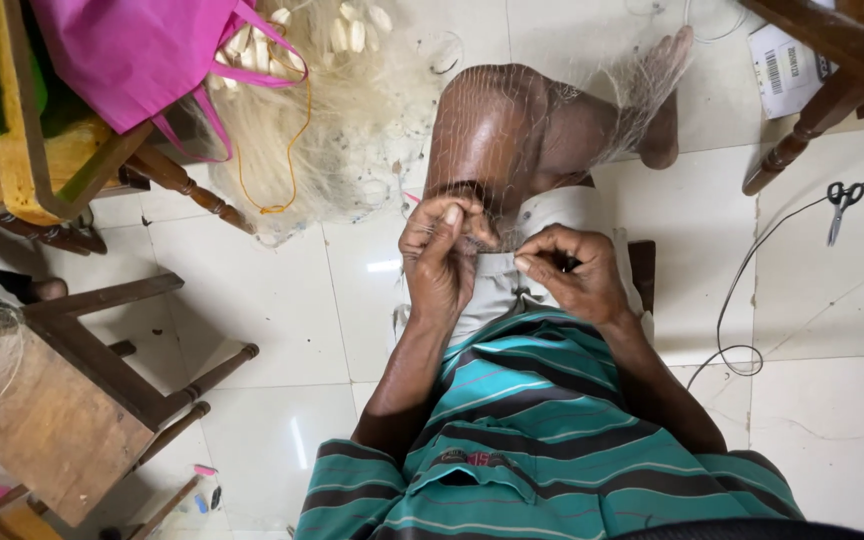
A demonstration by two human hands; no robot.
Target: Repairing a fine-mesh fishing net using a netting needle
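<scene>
A fine, pale fishing net drapes over my bent leg and runs up to a heaped pile of net with white floats on the floor. My left hand pinches a strand of the net between thumb and fingers just above my lap. Close beside it, my right hand is closed on the net too, with something thin and dark between its fingers. The two hands almost touch. I sit in a teal striped shirt and light shorts.
A wooden stool stands at the left. A pink bag hangs on a wooden chair at top left. Black-handled scissors and a dark cord lie on the white tile floor at the right. More wooden furniture legs show at top right.
</scene>
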